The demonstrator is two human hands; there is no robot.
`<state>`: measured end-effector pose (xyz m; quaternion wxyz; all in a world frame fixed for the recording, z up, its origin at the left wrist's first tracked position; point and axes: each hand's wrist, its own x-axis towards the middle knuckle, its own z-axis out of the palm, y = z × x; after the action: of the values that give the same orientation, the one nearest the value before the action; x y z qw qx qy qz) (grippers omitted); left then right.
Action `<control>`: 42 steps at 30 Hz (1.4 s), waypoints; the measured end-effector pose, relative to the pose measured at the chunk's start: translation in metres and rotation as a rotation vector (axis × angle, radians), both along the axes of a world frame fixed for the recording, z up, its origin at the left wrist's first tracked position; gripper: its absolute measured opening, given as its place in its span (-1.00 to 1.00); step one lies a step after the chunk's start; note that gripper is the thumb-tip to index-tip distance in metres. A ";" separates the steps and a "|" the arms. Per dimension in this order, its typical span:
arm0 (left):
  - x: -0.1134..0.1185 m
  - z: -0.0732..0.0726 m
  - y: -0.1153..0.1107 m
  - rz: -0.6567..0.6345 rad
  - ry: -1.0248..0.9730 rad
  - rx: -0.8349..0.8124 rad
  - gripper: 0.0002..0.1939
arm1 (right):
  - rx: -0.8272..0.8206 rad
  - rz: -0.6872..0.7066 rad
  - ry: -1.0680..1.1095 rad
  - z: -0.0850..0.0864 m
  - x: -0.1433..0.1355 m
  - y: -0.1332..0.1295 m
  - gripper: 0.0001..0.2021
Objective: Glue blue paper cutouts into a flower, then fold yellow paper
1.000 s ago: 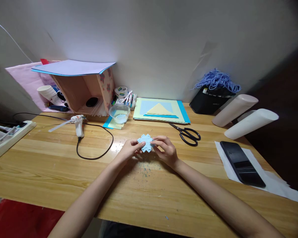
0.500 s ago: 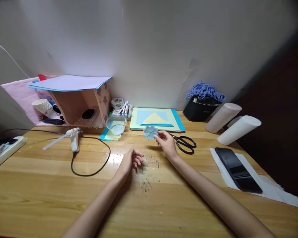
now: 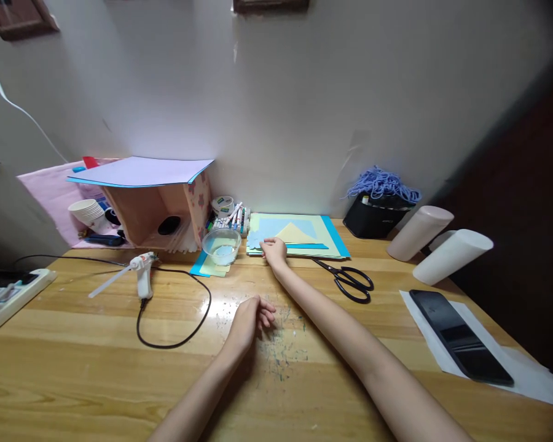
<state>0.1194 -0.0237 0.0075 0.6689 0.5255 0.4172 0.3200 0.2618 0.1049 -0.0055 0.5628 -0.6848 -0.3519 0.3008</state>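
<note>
My right hand (image 3: pixel 273 250) reaches to the left front corner of a stack of coloured paper sheets (image 3: pixel 326 236). Its fingertips pinch the edge of a light blue paper flower (image 3: pixel 254 239), which is at that corner over the pale yellow top sheet. A yellow paper triangle (image 3: pixel 297 233) lies on the stack beside the hand. My left hand (image 3: pixel 249 322) rests on the wooden table with its fingers loosely curled and apart, holding nothing. Black-handled scissors (image 3: pixel 348 279) lie to the right of my right forearm.
On the left are a white glue gun (image 3: pixel 142 275) with a looping black cord and a pink box (image 3: pixel 197 209). A clear plastic bowl (image 3: pixel 222 245) stands near several markers (image 3: pixel 233 220). At right are two white cylinders (image 3: pixel 454 256), a black phone (image 3: pixel 461 336) and a black holder (image 3: pixel 376 216) topped with blue yarn.
My right hand has moved left and forward, bringing the paper flower down to the corner of the paper stack. My left hand stays on the table. The camera view has tilted up.
</note>
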 end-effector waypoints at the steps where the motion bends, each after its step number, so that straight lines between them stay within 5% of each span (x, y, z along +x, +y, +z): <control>1: 0.000 0.000 0.000 0.004 0.006 0.003 -0.53 | 0.001 -0.001 -0.026 -0.001 -0.001 -0.001 -0.86; 5: -0.002 -0.002 0.003 0.005 0.013 0.000 -0.53 | 0.056 0.000 -0.181 0.001 0.009 -0.015 -0.85; 9: -0.004 -0.003 0.007 0.018 0.014 0.022 -0.56 | 0.122 -0.037 -0.367 0.010 0.047 -0.030 -0.81; 11: -0.006 -0.003 0.008 0.023 0.015 0.032 -0.56 | 0.132 -0.127 -0.656 0.013 0.072 -0.031 -0.77; 15: -0.006 -0.004 0.009 0.017 0.020 0.034 -0.56 | -0.088 -0.137 -0.864 0.008 0.111 -0.028 -0.51; 18: -0.006 -0.005 0.011 0.026 0.030 0.026 -0.56 | -0.106 -0.082 -0.847 -0.001 0.122 -0.025 -0.53; 23: -0.006 -0.005 0.012 0.036 0.035 0.028 -0.56 | 0.039 -0.037 -0.767 -0.002 0.123 -0.026 -0.76; 28: -0.006 -0.009 0.011 0.018 0.017 0.024 -0.55 | 0.140 0.021 -0.707 0.017 0.117 -0.038 -0.91; 31: -0.005 -0.011 0.011 0.044 -0.023 0.025 -0.56 | 0.245 0.056 -0.697 0.031 0.102 -0.064 -0.93; 34: -0.004 -0.006 0.011 0.115 -0.102 0.006 -0.54 | 0.466 0.258 -0.703 0.039 0.079 -0.106 -0.92; 38: -0.005 0.006 0.010 0.077 -0.191 -0.058 -0.51 | 0.522 0.523 -0.688 0.036 0.052 -0.158 -0.88; 42: -0.007 0.012 0.011 0.014 -0.181 -0.098 -0.64 | 0.525 0.469 -0.684 0.022 0.043 -0.180 -0.83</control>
<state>0.1126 -0.0126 0.0191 0.7265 0.4580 0.3739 0.3502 0.3044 -0.0755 0.0163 0.4857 -0.4817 -0.7252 0.0786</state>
